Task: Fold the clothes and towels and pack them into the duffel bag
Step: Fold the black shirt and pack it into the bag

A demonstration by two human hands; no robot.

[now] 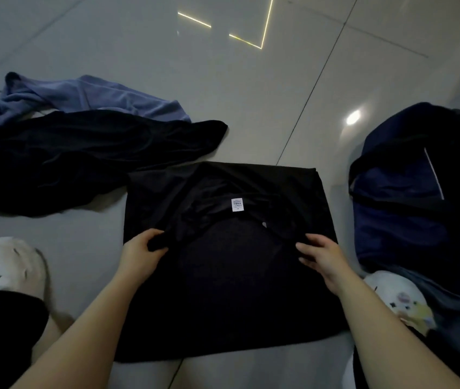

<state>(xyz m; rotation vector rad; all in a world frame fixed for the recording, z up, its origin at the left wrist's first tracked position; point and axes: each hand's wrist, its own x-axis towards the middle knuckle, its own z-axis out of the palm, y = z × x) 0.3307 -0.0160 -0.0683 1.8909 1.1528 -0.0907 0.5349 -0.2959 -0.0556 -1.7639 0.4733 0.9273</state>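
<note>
Your left hand (141, 249) and right hand (321, 255) fingers pinch the black shirt (223, 276) on the floor; navy duffel bag (419, 192) at right, contents can't tell.

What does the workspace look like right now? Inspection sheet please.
Surface: glossy grey tiled floor, light reflections.
Job's things: black shirt spread flat, white neck label showing; navy duffel bag at right, partly out of frame.
Clutter: crumpled black garment and blue garment at left.
Hands: left hand grips a shirt fold; right hand rests on the shirt, fingers at its edge.
Cables: nothing seen.
Surroundings: patterned white slippers both sides.
</note>
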